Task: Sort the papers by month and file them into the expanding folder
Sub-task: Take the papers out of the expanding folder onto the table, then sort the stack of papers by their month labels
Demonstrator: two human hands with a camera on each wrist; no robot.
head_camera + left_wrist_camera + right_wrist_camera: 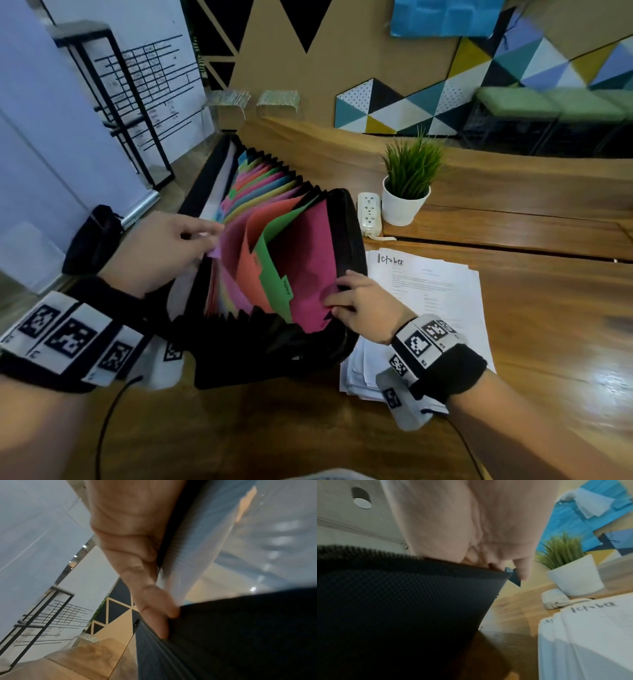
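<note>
The expanding folder (274, 260) stands fanned open on the table (513, 342); left hand (161, 250) pinches a purple divider, right hand (363, 305) grasps the magenta one. The papers (424, 298) lie just right; a slipped divider could misfile October.

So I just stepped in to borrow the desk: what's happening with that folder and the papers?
A person is working at an open expanding folder on the wooden table. Their left hand pinches a pink divider at the folder's left side, while the right hand grips the magenta divider by the right wall, spreading the pockets. A stack of white papers, its top sheet marked October, lies on the table beside the folder, not yet filed.
</note>
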